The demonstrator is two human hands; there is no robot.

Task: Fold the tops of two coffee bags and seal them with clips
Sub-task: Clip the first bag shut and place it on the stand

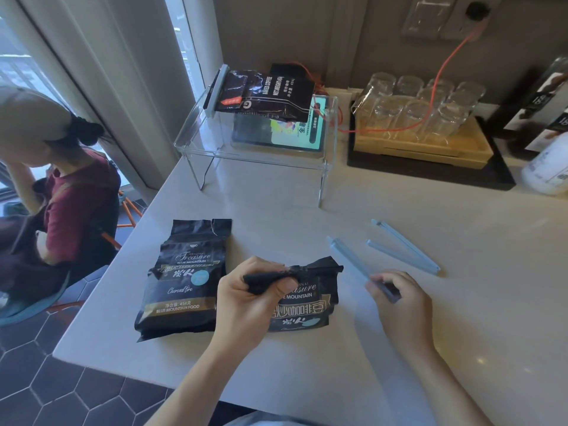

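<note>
Printed on the left coffee bag: "ORIGINAL Treasure BLUE MOUNTAIN", "Charcoal fire", "454" and "BLUE MOUNTAIN FOOD". Lying flat on the counter, long axis running away from the near edge, torn top pointing toward the clear stand, unfolded.

Just right of that bag, touching or nearly so, the second coffee bag — same make, "MOUNTAIN" and part of "ORIGINAL" readable, the rest covered. Top crumpled and gathered, pinched in the left hand, fingers curled over the black foil, thumb pressing it from the near side.

Right of the second bag, the right hand gripping the near end of a light blue clip, fingers clenched round it; clip's long axis slanting away and leftward, far tip near the bag's top corner. Whether its arms are apart — cannot tell.

Farther right, a second blue clip lying opened in a V on the counter, hinge end to the right, untouched.

On the clear stand, a third black bag reading "BAKED COFFEE" and "NET WEIGHT", clipped at its left end; a lit tablet beneath. Right of the stand, upturned glasses on a wooden tray, a red cable across them. Left of the counter, a seated person.
</note>
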